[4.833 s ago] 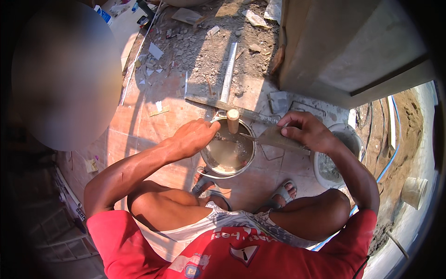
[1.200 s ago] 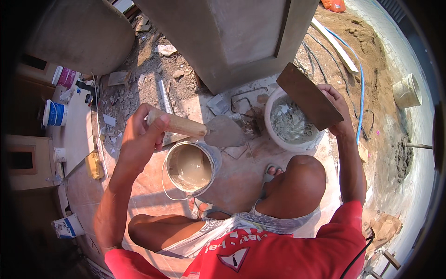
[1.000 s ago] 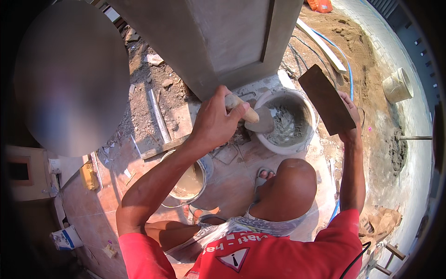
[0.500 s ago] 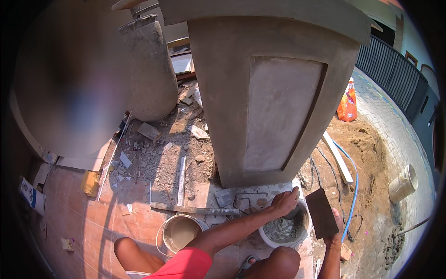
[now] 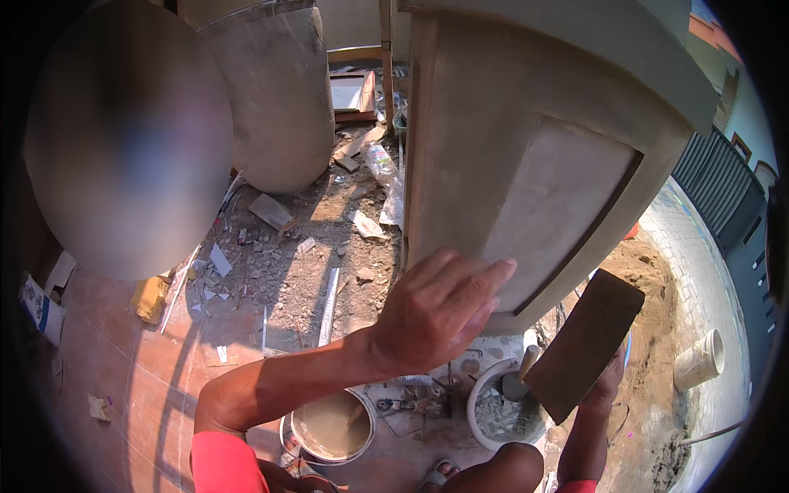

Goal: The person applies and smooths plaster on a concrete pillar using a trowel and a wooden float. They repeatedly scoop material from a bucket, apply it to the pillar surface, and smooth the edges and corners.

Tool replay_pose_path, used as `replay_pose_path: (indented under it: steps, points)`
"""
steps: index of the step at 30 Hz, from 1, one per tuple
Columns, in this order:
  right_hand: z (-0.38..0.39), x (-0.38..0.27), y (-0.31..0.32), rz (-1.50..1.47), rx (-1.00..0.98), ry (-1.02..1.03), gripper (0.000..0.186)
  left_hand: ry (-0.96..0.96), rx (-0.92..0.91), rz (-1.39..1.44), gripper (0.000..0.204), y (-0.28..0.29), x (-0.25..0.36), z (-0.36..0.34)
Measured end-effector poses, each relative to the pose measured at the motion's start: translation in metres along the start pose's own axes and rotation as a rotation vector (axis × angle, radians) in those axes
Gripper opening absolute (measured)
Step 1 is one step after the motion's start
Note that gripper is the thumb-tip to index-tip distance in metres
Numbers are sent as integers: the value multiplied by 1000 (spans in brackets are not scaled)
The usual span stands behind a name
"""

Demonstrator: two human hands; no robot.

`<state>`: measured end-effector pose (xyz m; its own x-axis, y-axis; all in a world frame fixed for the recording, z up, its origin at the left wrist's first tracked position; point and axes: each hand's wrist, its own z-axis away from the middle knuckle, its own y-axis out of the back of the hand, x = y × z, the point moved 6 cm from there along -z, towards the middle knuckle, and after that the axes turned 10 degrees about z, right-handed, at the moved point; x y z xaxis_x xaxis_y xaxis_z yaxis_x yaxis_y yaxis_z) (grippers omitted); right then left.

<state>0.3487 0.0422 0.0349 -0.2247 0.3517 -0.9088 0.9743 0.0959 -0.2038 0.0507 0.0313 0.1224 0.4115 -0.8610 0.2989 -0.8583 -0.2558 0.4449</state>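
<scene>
Red sleeves frame the bottom edge of the view, and between them on the tiled floor (image 5: 123, 386) stand two vessels. Nearest the person's left arm is a metal bucket (image 5: 332, 425) holding smooth beige slurry. Just to its right, past a scatter of small debris, sits a white tub (image 5: 501, 407) with grey mortar in it, and a pale tool handle (image 5: 526, 364) leans out of the tub's far rim.

Above the tub, the right hand (image 5: 606, 380) grips a dark rectangular board (image 5: 585, 343) from beneath, fingers wrapped round its lower edge; the board is tilted, one corner pointing up toward the pillar.

The left hand (image 5: 436, 316) is raised and empty, palm down, fingers straight and together. Its fingertips reach the lower left corner of the recessed panel (image 5: 559, 209) on the grey rendered pillar (image 5: 526, 131); whether they actually press the surface I cannot tell.

Beyond the hand, at the pillar's left foot, rubble and broken tile pieces lie over dirt, with a long metal strip (image 5: 329, 306) among them. Farther back stands a rounded concrete column (image 5: 267, 90). At the far right, on sandy ground, rests a small white bucket (image 5: 699, 359).
</scene>
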Motion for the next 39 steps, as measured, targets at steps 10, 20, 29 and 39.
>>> replay_pose_path:
  steps: [10, 20, 29, 39]
  points:
    - [-73, -106, -118, 1268, 479, 1120, 58, -276, 576, -184, 45, 244, -49, -132]
    - [-98, -103, -176, 64, -4, 528, 49, -33, 293, -245, 49, 233, -92, -180]
    - [-114, -64, -212, -493, -186, 539, 45, 13, 107, -438, 55, 210, -59, -220]
    - [-133, -49, -215, -815, -175, 563, 52, 23, -111, -856, 62, 151, 41, -269]
